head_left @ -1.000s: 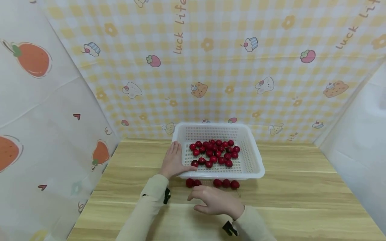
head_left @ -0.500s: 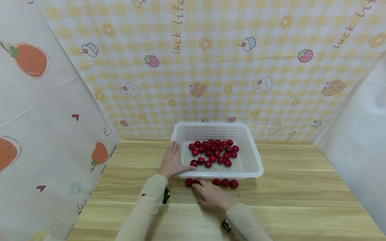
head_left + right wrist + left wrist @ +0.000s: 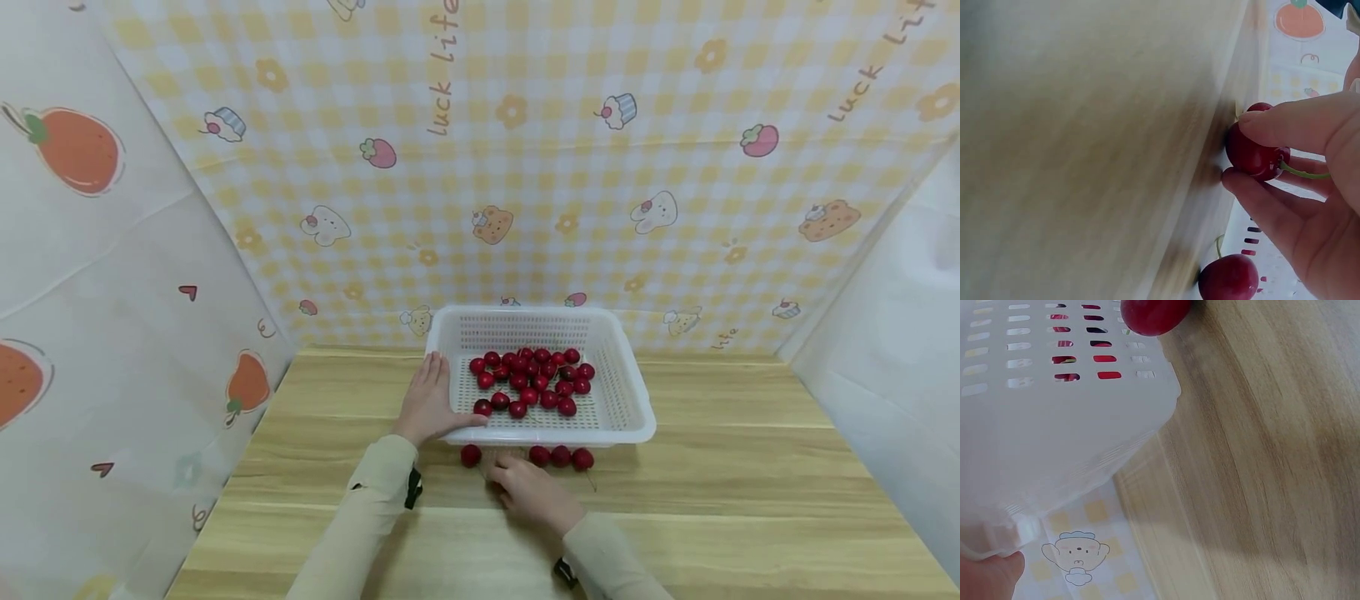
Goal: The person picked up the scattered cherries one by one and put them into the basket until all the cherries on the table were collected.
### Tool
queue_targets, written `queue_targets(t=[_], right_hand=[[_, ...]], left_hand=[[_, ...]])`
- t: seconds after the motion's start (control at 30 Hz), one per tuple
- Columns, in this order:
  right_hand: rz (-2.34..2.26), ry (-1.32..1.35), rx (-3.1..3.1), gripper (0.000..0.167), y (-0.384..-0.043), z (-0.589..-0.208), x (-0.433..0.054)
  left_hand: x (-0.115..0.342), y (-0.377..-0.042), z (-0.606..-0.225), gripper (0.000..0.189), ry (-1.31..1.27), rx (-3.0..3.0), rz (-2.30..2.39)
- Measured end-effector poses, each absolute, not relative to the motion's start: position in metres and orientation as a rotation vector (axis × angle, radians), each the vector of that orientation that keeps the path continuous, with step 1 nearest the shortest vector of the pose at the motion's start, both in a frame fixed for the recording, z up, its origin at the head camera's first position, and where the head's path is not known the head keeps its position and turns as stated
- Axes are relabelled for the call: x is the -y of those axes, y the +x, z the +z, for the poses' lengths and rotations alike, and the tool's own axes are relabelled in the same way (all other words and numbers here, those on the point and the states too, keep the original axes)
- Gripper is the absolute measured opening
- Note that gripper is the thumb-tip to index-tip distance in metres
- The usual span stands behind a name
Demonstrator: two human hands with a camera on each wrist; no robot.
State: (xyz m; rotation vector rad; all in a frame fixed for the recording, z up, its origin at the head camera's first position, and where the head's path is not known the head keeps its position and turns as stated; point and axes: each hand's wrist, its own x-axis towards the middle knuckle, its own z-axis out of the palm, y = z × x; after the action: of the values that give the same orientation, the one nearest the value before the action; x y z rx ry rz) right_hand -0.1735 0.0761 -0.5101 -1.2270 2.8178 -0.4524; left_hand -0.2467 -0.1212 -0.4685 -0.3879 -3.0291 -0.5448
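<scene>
A white plastic basket [image 3: 637, 392] with slotted walls holds many red cherries [image 3: 540, 382]. My left hand [image 3: 429, 404] rests on its front left corner, fingers lying straight along the left rim and thumb over the front one. In front of the basket my right hand [image 3: 536, 492] is low over the table. In the right wrist view, thumb and fingers pinch a dark red cherry [image 3: 1250, 153] with a green stem, close to the wood. A single cherry [image 3: 470, 456] lies left of that hand, and a short row of cherries [image 3: 561, 457] lies beyond it, to the right.
The light wooden table [image 3: 750, 483] runs up to a yellow checked cloth [image 3: 570, 183] hung behind the basket. White printed cloth [image 3: 150, 350] closes off the left side, with another white cloth [image 3: 907, 333] at the right.
My right hand has come down and forward to the row before the basket and taken hold of the second cherry from the left. The left hand and the basket stay put.
</scene>
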Motion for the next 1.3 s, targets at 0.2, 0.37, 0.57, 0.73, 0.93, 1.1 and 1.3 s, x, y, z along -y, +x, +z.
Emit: queue_targets(t=[0.2, 0.37, 0.57, 0.73, 0.93, 1.1, 1.3], right_hand=[[-0.448, -1.257, -2.811, 0.016, -0.172, -0.503, -0.079], [-0.502, -1.365, -2.749, 0.014, -0.172, -0.476, -0.089], [-0.511, -1.496, -2.634, 0.014, -0.173, -0.427, -0.105], [-0.494, -1.508, -2.589, 0.019, -0.186, -0.390, -0.115], [-0.388, -1.535, -2.626, 0.022, -0.216, -0.363, -0.108], [-0.295, -1.503, -2.618, 0.023, -0.245, -0.354, -0.088], [-0.283, -1.380, -2.530, 0.028, -0.285, -0.359, -0.059]], left_hand=[[0.121, -0.245, -0.466, 0.122, -0.386, 3.031, -0.536], [0.121, -0.243, -0.466, 0.122, -0.379, 3.033, -0.540], [0.120, -0.244, -0.469, 0.122, -0.377, 3.032, -0.560], [0.122, -0.247, -0.470, 0.122, -0.388, 3.037, -0.526], [0.122, -0.247, -0.466, 0.123, -0.392, 3.052, -0.531], [0.122, -0.247, -0.465, 0.121, -0.396, 3.033, -0.546], [0.122, -0.246, -0.466, 0.121, -0.388, 3.025, -0.559]])
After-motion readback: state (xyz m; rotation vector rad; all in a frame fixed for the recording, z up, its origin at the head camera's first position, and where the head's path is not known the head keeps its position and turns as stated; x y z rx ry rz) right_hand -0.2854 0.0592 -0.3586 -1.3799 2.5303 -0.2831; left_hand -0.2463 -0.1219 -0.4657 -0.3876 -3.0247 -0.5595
